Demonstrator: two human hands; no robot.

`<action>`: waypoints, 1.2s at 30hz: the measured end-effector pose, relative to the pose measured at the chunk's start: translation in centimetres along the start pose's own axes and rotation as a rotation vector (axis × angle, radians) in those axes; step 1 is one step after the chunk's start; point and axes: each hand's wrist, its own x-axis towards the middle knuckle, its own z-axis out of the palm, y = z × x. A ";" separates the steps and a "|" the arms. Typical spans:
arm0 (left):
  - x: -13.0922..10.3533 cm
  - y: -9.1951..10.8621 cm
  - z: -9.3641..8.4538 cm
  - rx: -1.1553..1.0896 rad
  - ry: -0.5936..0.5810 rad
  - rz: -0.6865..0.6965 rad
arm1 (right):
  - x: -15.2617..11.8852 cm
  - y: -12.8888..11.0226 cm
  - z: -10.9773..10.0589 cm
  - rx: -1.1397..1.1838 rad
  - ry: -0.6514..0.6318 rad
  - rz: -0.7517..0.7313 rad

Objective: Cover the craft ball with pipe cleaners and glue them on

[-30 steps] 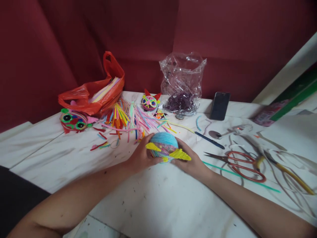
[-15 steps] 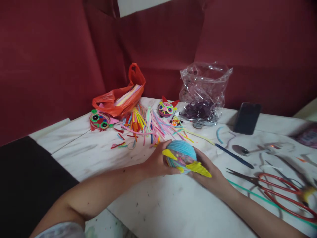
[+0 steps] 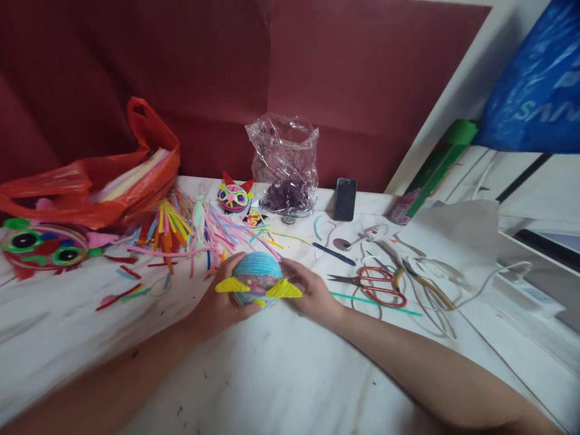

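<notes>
Ball position: the blue wrapped ball [image 3: 257, 266] is over the middle of the worktop [image 3: 272, 374], between the left hand [image 3: 226, 297] and the right hand [image 3: 316, 293]. Two yellow wing-shaped pieces [image 3: 232, 286] project from its sides. Whether its underside touches the worktop cannot be told.

Hand state: the left hand is curved around the ball's left side, with the thumb along the lower front. The right hand is curled at the ball's right side — partly hidden by a yellow piece, so its grip cannot be confirmed.

Left section: a large-eyed figure [image 3: 45, 246] lies toward the left edge, in front of the red plastic bag [image 3: 109, 181]. Colored fuzzy stems [image 3: 212, 226] are spread from beside the bag toward the ball, with short cut pieces [image 3: 120, 297] nearer the left hand.

Far edge, left to right: a small figure with red ears [image 3: 235, 196], a clear plastic bag [image 3: 290, 163] with dark purple contents [image 3: 290, 196], and a phone [image 3: 345, 199] standing tilted.

Right section: red-handled scissors [image 3: 369, 284] lie beyond the right forearm, blade tips directed toward the ball. A green stem [image 3: 376, 304] runs just in front of them. A dark blue rod [image 3: 334, 254] lies behind the blades; yellow-handled pliers [image 3: 426, 283] lie to the right — cables [image 3: 441, 314] are beside them.
</notes>
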 end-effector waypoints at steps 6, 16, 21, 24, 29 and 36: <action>0.2 0.0 -0.1 0.018 0.000 -0.048 | 4.6 -0.9 -6.9 -0.120 0.582 0.073; 0.2 0.1 0.0 -0.113 0.020 -0.095 | 11.5 3.4 -5.6 -0.158 0.275 0.207; 0.1 -0.4 0.1 -0.157 0.024 -0.117 | 11.7 1.5 -1.1 -0.078 0.070 0.164; 0.2 -0.5 0.1 -0.169 0.005 -0.101 | 9.5 -0.1 -0.5 -0.024 -0.069 0.125; 0.4 -0.6 0.3 -0.271 0.016 -0.114 | 6.0 -1.5 -1.7 0.153 -0.427 -0.001; 0.4 -1.0 0.6 -0.367 0.057 -0.164 | 4.5 -0.7 -0.7 -0.016 -0.419 -0.044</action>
